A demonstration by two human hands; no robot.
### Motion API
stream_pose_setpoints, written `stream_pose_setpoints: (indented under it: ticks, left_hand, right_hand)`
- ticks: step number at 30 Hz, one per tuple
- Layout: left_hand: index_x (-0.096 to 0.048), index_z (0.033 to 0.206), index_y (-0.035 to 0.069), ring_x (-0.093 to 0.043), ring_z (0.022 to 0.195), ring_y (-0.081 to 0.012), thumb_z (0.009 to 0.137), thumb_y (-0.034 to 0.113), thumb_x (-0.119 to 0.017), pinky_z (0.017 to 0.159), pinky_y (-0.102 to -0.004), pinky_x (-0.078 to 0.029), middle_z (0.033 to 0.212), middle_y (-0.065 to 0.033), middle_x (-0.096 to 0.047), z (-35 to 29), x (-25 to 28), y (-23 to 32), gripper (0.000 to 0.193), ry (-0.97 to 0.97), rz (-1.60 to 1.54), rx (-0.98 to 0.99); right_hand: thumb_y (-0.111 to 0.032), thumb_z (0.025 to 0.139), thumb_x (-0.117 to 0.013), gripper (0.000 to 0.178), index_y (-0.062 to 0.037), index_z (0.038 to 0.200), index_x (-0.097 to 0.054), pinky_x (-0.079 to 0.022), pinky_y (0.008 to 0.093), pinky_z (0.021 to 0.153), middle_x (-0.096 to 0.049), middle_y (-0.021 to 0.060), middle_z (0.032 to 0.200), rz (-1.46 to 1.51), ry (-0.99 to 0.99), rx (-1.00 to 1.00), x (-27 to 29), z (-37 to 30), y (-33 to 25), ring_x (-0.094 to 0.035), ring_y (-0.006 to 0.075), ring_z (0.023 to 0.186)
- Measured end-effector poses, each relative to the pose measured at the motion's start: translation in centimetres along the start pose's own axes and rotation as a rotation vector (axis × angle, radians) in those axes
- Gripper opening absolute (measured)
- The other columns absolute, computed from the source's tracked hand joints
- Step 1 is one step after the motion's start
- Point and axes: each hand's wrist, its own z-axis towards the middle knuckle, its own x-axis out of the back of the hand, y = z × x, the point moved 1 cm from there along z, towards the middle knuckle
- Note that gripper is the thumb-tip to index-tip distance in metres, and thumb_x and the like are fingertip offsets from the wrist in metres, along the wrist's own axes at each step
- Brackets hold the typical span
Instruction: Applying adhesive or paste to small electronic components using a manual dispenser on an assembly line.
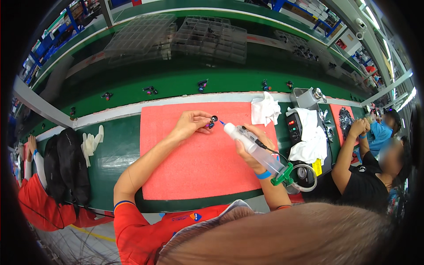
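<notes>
Over the pink foam mat (pixel 185 172), my left hand (pixel 194 123) pinches a small dark part (pixel 214 119) with a round black end and purple and blue bits. My right hand (pixel 249 148) is wrapped round a glue dispensing syringe (pixel 260 154), a clear-white barrel with a green cap and an air hose. Its thin blue needle tip points at the small part, close to it; whether they touch I cannot tell. A black piece with a cable lies along the barrel under my right fingers.
Beyond the mat, a green conveyor belt (pixel 176 90) carries several small dark parts (pixel 202 85). White cloths (pixel 265 109), a dispenser controller (pixel 293 128) with a red display and a metal tray (pixel 304 98) stand at right. Black bags (pixel 73 163) and white gloves (pixel 91 143) lie left. Co-workers sit on both sides.
</notes>
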Motion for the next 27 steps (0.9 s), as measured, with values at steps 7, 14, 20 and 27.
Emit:
stream_pose_setpoints:
  ticks: [7, 14, 20, 27]
  left_hand:
    - [-0.075, 0.102, 0.003, -0.075, 0.075, -0.0214, 0.088, 0.010, -0.073, 0.070, -0.0358, -0.057, 0.084, -0.0117, -0.078, 5.5, -1.5, 2.8, 0.016, 0.329, 0.646, -0.497]
    - [-0.077, 0.099, 0.007, -0.068, 0.089, -0.0297, 0.085, 0.012, -0.074, 0.080, -0.0429, -0.056, 0.084, -0.0118, -0.076, 13.2, 0.4, 3.7, 0.016, 0.439, 1.062, -0.629]
    - [-0.076, 0.089, 0.005, -0.066, 0.096, -0.0322, 0.082, 0.011, -0.077, 0.084, -0.0449, -0.056, 0.089, -0.0137, -0.072, 13.4, 2.1, 4.5, 0.010, 0.476, 1.256, -0.724]
    - [-0.076, 0.089, -0.001, -0.072, 0.097, -0.0415, 0.081, 0.003, -0.076, 0.085, -0.0492, -0.059, 0.096, -0.0263, -0.073, 13.2, 4.5, 5.5, 0.009, 0.406, 1.326, -0.293]
  right_hand:
    - [-0.018, 0.081, -0.087, 0.063, -0.0043, 0.135, -0.056, -0.061, 0.0379, 0.085, -0.070, 0.0208, 0.122, 0.215, 0.114, 0.122, -0.3, -1.2, 2.4, -0.074, 0.0298, 0.102]
    - [-0.018, 0.082, -0.087, 0.062, -0.0042, 0.134, -0.057, -0.060, 0.0387, 0.088, -0.070, 0.0205, 0.121, 0.272, 0.147, 0.099, -0.4, -1.2, 2.3, -0.073, 0.0306, 0.105]
    - [-0.019, 0.086, -0.082, 0.057, -0.0013, 0.134, -0.056, -0.059, 0.0371, 0.087, -0.069, 0.0239, 0.120, 0.203, 0.099, 0.223, 0.2, -0.3, 1.6, -0.072, 0.0289, 0.101]
    - [-0.016, 0.084, -0.083, 0.053, -0.0012, 0.129, -0.059, -0.059, 0.0368, 0.088, -0.070, 0.0221, 0.119, 0.154, 0.117, 0.186, 0.1, -0.2, 1.2, -0.071, 0.0279, 0.103]
